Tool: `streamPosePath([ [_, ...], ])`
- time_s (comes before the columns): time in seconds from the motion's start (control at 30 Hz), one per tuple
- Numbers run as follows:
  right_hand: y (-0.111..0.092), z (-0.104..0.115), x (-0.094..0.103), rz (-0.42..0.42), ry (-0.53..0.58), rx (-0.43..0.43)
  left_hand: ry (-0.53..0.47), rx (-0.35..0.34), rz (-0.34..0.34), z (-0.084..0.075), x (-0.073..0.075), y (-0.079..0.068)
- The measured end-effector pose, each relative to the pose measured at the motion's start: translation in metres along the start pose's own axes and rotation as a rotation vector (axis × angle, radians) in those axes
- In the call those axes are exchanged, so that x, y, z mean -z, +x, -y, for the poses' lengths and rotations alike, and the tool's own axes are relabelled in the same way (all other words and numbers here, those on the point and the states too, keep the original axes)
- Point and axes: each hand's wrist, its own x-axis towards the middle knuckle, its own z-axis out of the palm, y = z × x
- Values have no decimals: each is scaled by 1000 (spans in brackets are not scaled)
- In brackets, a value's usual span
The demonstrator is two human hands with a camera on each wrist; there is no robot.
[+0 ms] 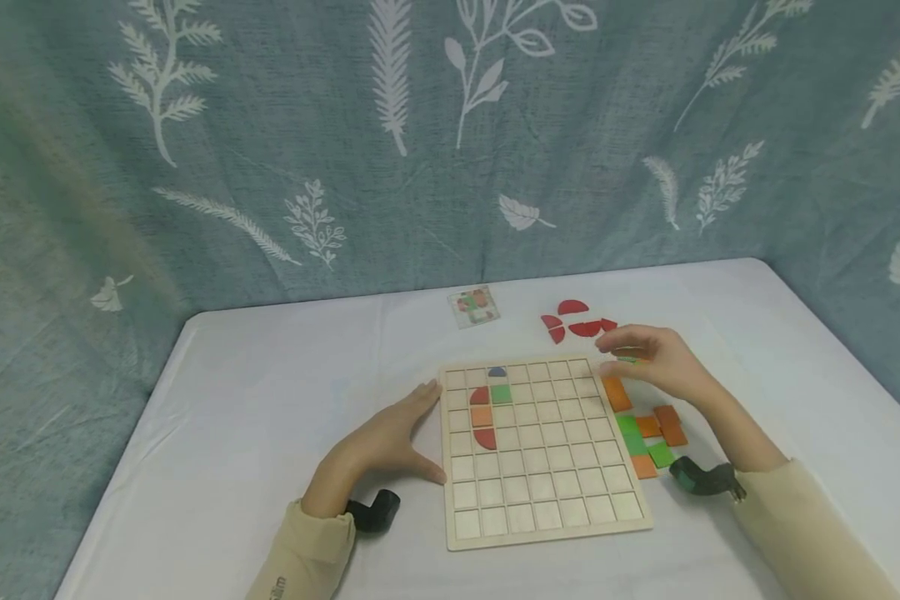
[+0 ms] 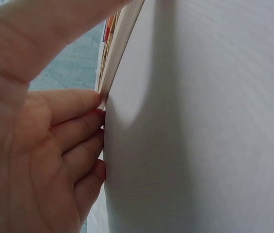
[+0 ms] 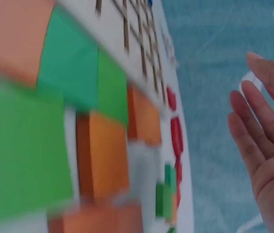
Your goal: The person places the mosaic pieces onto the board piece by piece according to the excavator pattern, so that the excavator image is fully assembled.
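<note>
A wooden grid board (image 1: 536,462) lies on the white table, several pieces in its upper left squares: a blue half-round (image 1: 497,372), a green square (image 1: 501,394), an orange square (image 1: 482,416) and red rounded pieces (image 1: 485,438). Against the board's left edge rest the fingertips and thumb of my left hand (image 1: 393,433); its fingers look nearly straight in the left wrist view. My right hand (image 1: 656,360) hovers beyond the board's upper right corner, fingers loosely bent. Nothing shows between them in the right wrist view. Beneath that hand, some green and orange pieces are partly hidden.
Orange pieces (image 1: 617,393) and green pieces (image 1: 632,435) lie along the board's right side. Behind the board is a group of loose red pieces (image 1: 572,307), with a small transparent-edged pattern card (image 1: 474,306) to their left. A patterned curtain (image 1: 420,208) hangs behind the table.
</note>
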Motion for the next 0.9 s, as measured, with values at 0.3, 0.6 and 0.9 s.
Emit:
streamPosePath([
  [0.3, 11, -23, 16, -81, -87, -105, 1, 1, 6, -1, 3, -1],
  [0.6, 38, -27, 15, -46, -97, -97, -8, -7, 6, -1, 2, 0],
  [0.9, 65, -27, 5, 13, -112, -106, -9, -12, 12, -1, 2, -2],
])
